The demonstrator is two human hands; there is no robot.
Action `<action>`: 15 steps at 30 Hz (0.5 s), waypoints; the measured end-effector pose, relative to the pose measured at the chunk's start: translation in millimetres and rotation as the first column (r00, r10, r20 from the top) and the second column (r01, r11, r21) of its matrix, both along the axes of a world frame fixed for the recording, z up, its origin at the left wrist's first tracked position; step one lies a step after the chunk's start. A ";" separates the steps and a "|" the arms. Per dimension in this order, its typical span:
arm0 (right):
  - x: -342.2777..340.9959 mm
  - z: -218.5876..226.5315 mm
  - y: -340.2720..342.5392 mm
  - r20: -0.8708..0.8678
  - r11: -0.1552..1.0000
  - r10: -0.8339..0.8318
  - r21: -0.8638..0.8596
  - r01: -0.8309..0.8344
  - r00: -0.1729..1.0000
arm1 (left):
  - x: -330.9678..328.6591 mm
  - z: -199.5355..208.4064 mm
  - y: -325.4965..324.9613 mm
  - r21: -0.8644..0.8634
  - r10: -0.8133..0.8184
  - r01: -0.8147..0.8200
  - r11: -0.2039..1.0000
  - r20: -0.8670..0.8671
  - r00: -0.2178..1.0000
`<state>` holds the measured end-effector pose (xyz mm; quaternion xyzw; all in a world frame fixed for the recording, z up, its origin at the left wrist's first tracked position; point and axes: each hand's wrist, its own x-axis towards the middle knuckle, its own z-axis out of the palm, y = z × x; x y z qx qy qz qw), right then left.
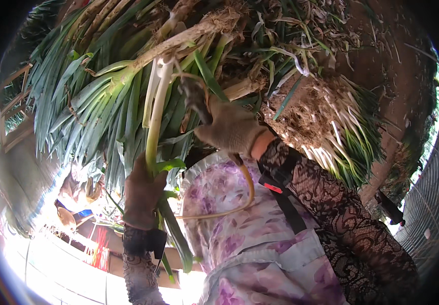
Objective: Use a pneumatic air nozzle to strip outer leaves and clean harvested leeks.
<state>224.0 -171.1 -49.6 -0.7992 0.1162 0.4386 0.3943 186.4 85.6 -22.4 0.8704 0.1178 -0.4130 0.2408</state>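
Observation:
My left hand (142, 195), in a tan glove, is closed round the green part of a long green onion (159, 114). Its white end points up, and loose leaves hang below my fist. A pale strip of skin (151, 91) hangs beside the white shaft. My right hand (232, 126), also gloved, is closed on a dark hand tool (194, 96), blurred, its exact kind unclear. From under that hand a thin yellow hose (251, 185) curves down across my lap. The tool is just right of the onion's shaft.
A large heap of untrimmed green onions (112, 96) lies ahead and left, roots toward the middle. Cleaner, white-shafted onions (339, 127) are piled at right. Peeled scraps (306, 35) litter the brown ground (377, 46). A floral apron (260, 244) covers my lap.

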 end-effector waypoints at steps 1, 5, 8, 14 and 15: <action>-4.9 4.4 1.4 0.026 1.000 0.014 0.027 -0.015 1.000 | -6.0 0.9 4.0 0.002 0.006 -0.006 1.000 -0.004 1.000; -15.5 8.0 -3.4 -0.021 0.997 -0.006 0.082 0.008 1.000 | -19.9 -8.5 26.4 -0.237 0.255 -0.273 0.932 -0.103 0.961; -29.3 0.2 -1.4 0.060 0.999 0.049 0.006 -0.049 0.997 | -23.4 -13.9 37.1 -0.327 0.325 -0.407 0.853 -0.279 0.904; -26.6 8.6 1.6 -0.049 0.998 0.056 -0.021 -0.057 0.997 | -29.3 -14.6 42.7 -0.399 0.517 -0.840 0.369 -0.663 0.542; -26.2 9.6 3.3 -0.049 0.998 0.054 -0.021 -0.055 0.997 | -31.5 -15.3 44.3 -0.399 0.516 -0.839 0.370 -0.663 0.543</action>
